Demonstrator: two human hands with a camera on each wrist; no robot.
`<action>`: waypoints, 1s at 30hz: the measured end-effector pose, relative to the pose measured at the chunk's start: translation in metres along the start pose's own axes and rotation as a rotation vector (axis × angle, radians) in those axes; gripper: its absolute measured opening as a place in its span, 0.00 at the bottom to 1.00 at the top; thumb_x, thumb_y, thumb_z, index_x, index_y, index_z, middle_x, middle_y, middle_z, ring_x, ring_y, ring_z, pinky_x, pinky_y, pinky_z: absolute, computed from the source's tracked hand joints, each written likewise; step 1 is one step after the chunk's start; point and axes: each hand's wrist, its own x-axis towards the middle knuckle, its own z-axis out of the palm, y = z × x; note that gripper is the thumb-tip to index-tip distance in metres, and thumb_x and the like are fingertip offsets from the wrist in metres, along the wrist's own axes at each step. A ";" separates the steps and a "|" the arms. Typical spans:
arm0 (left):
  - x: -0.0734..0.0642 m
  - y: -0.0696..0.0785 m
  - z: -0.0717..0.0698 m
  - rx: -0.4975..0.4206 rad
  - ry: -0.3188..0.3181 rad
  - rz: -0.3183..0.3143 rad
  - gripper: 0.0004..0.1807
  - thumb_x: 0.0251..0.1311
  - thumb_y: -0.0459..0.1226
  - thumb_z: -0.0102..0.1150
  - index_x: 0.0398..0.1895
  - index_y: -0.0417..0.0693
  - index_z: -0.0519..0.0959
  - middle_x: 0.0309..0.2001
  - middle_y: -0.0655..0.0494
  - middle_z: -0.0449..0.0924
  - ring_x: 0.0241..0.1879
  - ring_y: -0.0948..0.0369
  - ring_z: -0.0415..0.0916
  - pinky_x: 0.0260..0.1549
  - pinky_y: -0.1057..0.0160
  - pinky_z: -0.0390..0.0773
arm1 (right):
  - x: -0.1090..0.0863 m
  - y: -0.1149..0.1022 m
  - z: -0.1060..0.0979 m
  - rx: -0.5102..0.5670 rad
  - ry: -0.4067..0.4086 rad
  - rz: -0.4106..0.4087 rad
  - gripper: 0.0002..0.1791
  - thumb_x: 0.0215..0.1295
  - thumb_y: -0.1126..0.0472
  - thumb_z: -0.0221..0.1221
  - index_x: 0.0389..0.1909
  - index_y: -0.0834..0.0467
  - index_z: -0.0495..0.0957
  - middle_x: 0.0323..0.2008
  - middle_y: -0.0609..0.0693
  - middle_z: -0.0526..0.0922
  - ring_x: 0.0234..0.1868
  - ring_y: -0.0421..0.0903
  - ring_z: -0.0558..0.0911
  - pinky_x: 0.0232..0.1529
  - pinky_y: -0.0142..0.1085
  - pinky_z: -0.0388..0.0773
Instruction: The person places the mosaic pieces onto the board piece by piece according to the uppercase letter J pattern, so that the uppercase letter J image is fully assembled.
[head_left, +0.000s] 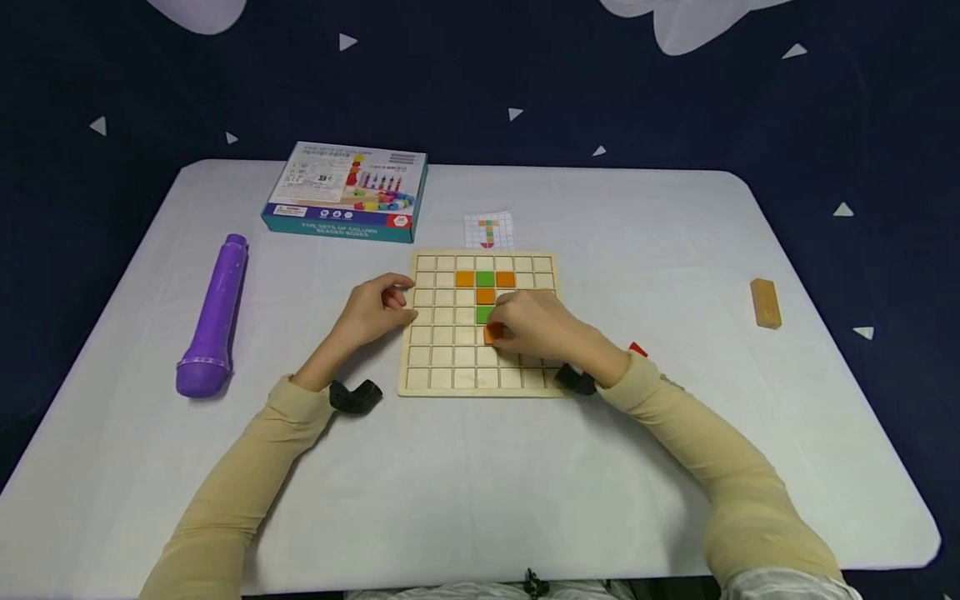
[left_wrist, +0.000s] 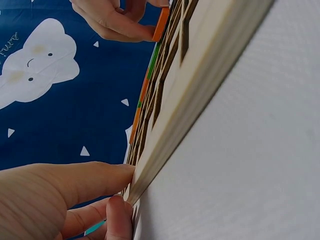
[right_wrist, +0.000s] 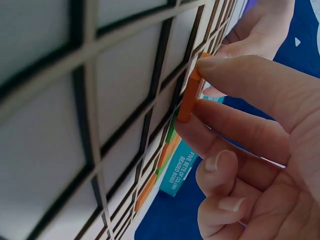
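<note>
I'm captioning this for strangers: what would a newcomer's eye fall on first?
Probably the long purple microphone-shaped object, lying on the left of the white table. Next, the square orange and green tiles at the centre, in a pale wooden grid board, where the right hand pinches another orange tile.

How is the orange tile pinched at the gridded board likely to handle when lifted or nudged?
The orange tile is probably stiff: its edges look straight in the right grip. Being thin and small, it seems light. Its flat, angular shape suggests sliding, not rolling.
</note>
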 end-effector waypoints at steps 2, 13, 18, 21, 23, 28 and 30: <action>0.000 0.000 0.000 -0.003 -0.001 0.001 0.23 0.50 0.32 0.65 0.52 0.36 0.75 0.32 0.45 0.75 0.29 0.58 0.69 0.29 0.68 0.68 | 0.000 -0.001 0.000 -0.008 0.006 -0.006 0.07 0.53 0.57 0.66 0.31 0.55 0.85 0.29 0.47 0.83 0.28 0.40 0.80 0.28 0.33 0.76; 0.000 0.000 0.000 -0.007 0.005 0.016 0.23 0.49 0.31 0.65 0.51 0.36 0.75 0.32 0.45 0.75 0.29 0.58 0.69 0.30 0.67 0.68 | 0.004 -0.002 0.002 -0.005 0.020 -0.015 0.08 0.54 0.57 0.66 0.34 0.55 0.86 0.32 0.49 0.83 0.29 0.41 0.81 0.29 0.33 0.77; -0.001 0.000 0.000 -0.004 0.004 0.013 0.23 0.49 0.32 0.65 0.51 0.36 0.75 0.32 0.45 0.75 0.29 0.58 0.70 0.31 0.67 0.68 | 0.005 -0.003 0.004 -0.007 0.011 -0.024 0.09 0.53 0.57 0.67 0.35 0.56 0.86 0.32 0.49 0.83 0.31 0.42 0.81 0.31 0.33 0.77; -0.001 0.000 0.000 -0.005 0.004 0.013 0.23 0.49 0.31 0.65 0.51 0.36 0.75 0.32 0.45 0.75 0.29 0.59 0.70 0.31 0.67 0.68 | 0.005 -0.003 0.005 0.003 0.010 -0.027 0.09 0.53 0.57 0.67 0.35 0.56 0.85 0.32 0.49 0.84 0.32 0.42 0.81 0.32 0.34 0.78; -0.001 0.001 0.000 -0.007 0.005 0.013 0.23 0.49 0.31 0.65 0.51 0.36 0.75 0.32 0.45 0.75 0.29 0.59 0.70 0.30 0.67 0.68 | 0.006 -0.004 0.004 0.009 0.013 -0.030 0.10 0.53 0.57 0.67 0.35 0.56 0.85 0.33 0.49 0.84 0.32 0.42 0.82 0.33 0.34 0.78; -0.001 0.001 -0.001 -0.014 0.007 0.011 0.23 0.49 0.32 0.65 0.51 0.36 0.75 0.32 0.45 0.75 0.28 0.59 0.69 0.29 0.68 0.68 | 0.007 -0.005 0.004 0.009 0.015 -0.038 0.10 0.53 0.57 0.67 0.36 0.57 0.85 0.33 0.49 0.84 0.32 0.42 0.82 0.32 0.34 0.78; -0.001 -0.001 0.000 -0.013 0.004 0.016 0.23 0.49 0.32 0.64 0.51 0.35 0.75 0.32 0.45 0.75 0.28 0.59 0.69 0.29 0.68 0.68 | 0.007 -0.004 0.003 0.012 0.011 -0.039 0.10 0.54 0.57 0.67 0.36 0.56 0.85 0.33 0.49 0.84 0.32 0.42 0.81 0.32 0.33 0.77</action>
